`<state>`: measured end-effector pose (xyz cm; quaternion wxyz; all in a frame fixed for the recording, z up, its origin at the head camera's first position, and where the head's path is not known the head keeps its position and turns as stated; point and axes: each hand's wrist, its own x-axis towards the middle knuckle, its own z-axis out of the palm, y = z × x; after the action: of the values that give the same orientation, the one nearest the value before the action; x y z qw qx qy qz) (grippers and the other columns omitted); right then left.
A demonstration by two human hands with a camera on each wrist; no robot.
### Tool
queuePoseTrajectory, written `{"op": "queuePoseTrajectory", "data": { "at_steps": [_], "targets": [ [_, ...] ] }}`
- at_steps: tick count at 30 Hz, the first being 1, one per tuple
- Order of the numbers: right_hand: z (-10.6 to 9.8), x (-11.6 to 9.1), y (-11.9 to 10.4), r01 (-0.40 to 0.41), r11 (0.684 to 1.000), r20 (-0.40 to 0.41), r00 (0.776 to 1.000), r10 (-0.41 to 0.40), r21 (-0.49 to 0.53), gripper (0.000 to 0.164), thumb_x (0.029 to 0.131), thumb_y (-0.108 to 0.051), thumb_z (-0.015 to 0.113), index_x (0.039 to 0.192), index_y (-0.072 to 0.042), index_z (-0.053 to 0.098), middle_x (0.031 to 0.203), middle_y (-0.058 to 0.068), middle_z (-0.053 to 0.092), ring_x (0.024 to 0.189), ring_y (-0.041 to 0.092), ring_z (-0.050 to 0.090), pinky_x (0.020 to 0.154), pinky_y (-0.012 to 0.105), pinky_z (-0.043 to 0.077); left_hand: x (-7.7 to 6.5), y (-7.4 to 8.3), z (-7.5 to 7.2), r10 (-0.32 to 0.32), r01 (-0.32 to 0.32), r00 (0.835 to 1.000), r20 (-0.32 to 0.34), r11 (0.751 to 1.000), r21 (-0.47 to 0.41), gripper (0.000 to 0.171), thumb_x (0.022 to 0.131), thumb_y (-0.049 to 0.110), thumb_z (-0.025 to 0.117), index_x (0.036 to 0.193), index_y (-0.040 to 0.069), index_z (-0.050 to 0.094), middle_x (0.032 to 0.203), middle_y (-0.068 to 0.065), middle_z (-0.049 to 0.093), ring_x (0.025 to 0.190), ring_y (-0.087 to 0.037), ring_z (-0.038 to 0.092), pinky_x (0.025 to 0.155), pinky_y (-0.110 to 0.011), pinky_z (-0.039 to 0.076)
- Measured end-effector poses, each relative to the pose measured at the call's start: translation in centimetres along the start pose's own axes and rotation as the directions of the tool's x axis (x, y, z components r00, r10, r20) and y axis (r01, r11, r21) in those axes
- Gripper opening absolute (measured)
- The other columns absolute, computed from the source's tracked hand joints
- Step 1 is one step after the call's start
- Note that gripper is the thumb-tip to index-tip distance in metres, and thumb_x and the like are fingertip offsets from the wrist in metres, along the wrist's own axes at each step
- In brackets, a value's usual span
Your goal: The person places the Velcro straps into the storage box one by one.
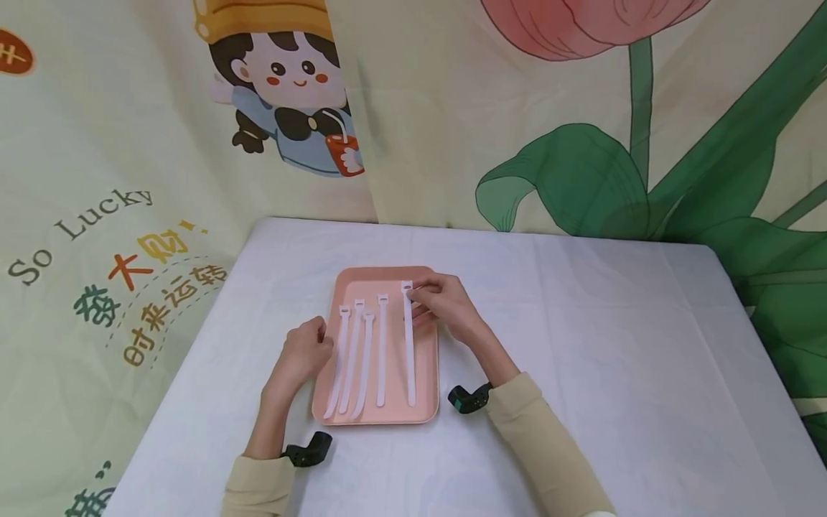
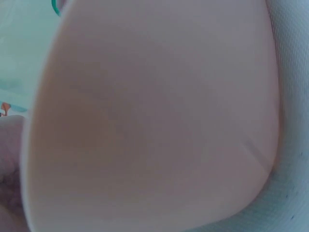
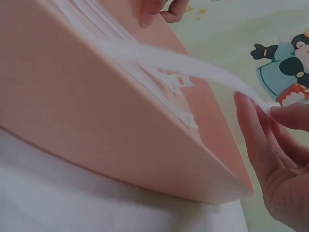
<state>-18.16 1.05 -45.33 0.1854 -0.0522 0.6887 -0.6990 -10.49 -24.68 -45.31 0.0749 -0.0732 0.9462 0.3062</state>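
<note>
A pink tray [image 1: 426, 413] holds several white cable ties [image 1: 382, 352], flat strips with slotted heads at the far end. My right hand [image 1: 447, 305], over the tray's far right part, pinches one cable tie [image 1: 410, 352] at its head between thumb and fingers. The right wrist view shows this cable tie [image 3: 193, 65] raised at its head and sloping down into the tray, its other end blurred among the rest. At the tray's left rim, my left hand [image 1: 306, 352] grips the edge with curled fingers. Only part of the left hand [image 2: 10, 179] shows beside the tray [image 2: 159, 116] in the left wrist view.
The tray rests on a table with a white cloth [image 1: 614, 359]. A printed curtain [image 1: 420, 108] hangs behind and to the left of the table. Each wrist wears a small black camera, one on the left [image 1: 310, 450], one on the right [image 1: 469, 398].
</note>
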Motion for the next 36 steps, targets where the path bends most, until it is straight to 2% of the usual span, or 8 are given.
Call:
{"op": "queuePoseTrajectory", "data": {
  "at_steps": [4,9,12,16,19,23,27,36],
  "targets": [
    [1.0,0.1,0.3,0.000,1.000,0.013,1.000,0.000,-0.003,0.024,0.099,-0.008,0.064,0.118,0.006,0.062,0.096,0.017,0.071,0.073,0.023,0.074,0.075,0.050,0.061,-0.1,-0.1,0.1,-0.001,0.001,1.000,0.003,1.000,0.003,0.014,0.095,0.004,0.049,0.082,0.003,0.049,0.067,-0.008,0.046,0.061,-0.021,0.048,0.054,-0.030,0.037],
    [1.6,0.0,0.7,-0.006,0.989,-0.044,0.999,0.000,-0.148,0.021,0.098,-0.009,0.064,0.113,0.005,0.064,0.094,0.021,0.074,0.078,0.035,0.076,0.072,0.047,0.062,-0.2,-0.1,0.3,0.020,-0.020,1.000,0.013,1.000,-0.010,0.014,0.095,0.004,0.048,0.081,0.003,0.048,0.067,-0.008,0.045,0.061,-0.021,0.047,0.054,-0.030,0.037],
    [2.1,0.1,0.6,-0.033,0.977,-0.055,0.998,0.022,-0.209,0.018,0.097,-0.008,0.066,0.110,0.004,0.066,0.092,0.020,0.075,0.078,0.038,0.076,0.069,0.045,0.062,-0.3,-0.2,0.3,0.021,-0.021,1.000,0.007,1.000,-0.006,0.014,0.095,0.004,0.049,0.082,0.003,0.048,0.068,-0.008,0.046,0.061,-0.021,0.047,0.054,-0.030,0.037],
    [2.9,0.2,0.4,-0.087,0.968,-0.018,0.996,0.085,-0.236,0.015,0.096,-0.005,0.067,0.108,0.004,0.067,0.093,0.020,0.074,0.076,0.037,0.076,0.067,0.044,0.062,-0.5,-0.4,0.2,0.011,-0.011,1.000,0.002,1.000,-0.004,0.014,0.095,0.003,0.049,0.081,0.003,0.048,0.068,-0.009,0.046,0.061,-0.021,0.047,0.054,-0.031,0.037],
    [3.3,0.4,0.4,-0.122,0.961,-0.020,0.992,0.121,-0.246,0.013,0.095,-0.002,0.067,0.107,0.004,0.066,0.093,0.021,0.073,0.075,0.037,0.076,0.068,0.044,0.062,-0.4,-0.5,0.2,0.019,-0.019,1.000,0.007,1.000,-0.003,0.014,0.095,0.003,0.048,0.081,0.003,0.047,0.067,-0.008,0.044,0.061,-0.020,0.046,0.055,-0.031,0.036],
    [3.3,0.8,0.2,-0.116,0.957,-0.065,0.993,0.103,-0.268,0.013,0.091,0.004,0.066,0.104,0.007,0.067,0.092,0.023,0.073,0.075,0.038,0.075,0.066,0.043,0.062,0.1,-0.2,0.2,0.040,-0.040,0.999,0.003,0.999,-0.006,0.014,0.094,0.003,0.047,0.080,0.004,0.045,0.067,-0.007,0.041,0.061,-0.020,0.043,0.055,-0.031,0.035],
    [3.2,1.3,0.1,-0.089,0.943,-0.071,0.995,0.070,-0.320,0.015,0.089,0.007,0.064,0.103,0.009,0.067,0.087,0.026,0.074,0.072,0.038,0.075,0.062,0.040,0.062,0.5,0.2,0.2,0.038,-0.038,0.999,-0.001,0.999,-0.012,0.015,0.095,0.003,0.047,0.080,0.004,0.046,0.068,-0.007,0.043,0.061,-0.020,0.044,0.055,-0.030,0.035],
    [3.9,1.1,0.3,-0.080,0.926,-0.050,0.997,0.066,-0.368,0.023,0.088,0.007,0.062,0.110,0.010,0.068,0.082,0.026,0.074,0.060,0.028,0.070,0.059,0.038,0.061,-0.2,-0.3,-0.1,0.018,-0.018,1.000,-0.001,1.000,0.003,0.014,0.094,0.003,0.047,0.080,0.004,0.045,0.068,-0.007,0.043,0.062,-0.020,0.045,0.055,-0.030,0.035]
  ]
}}
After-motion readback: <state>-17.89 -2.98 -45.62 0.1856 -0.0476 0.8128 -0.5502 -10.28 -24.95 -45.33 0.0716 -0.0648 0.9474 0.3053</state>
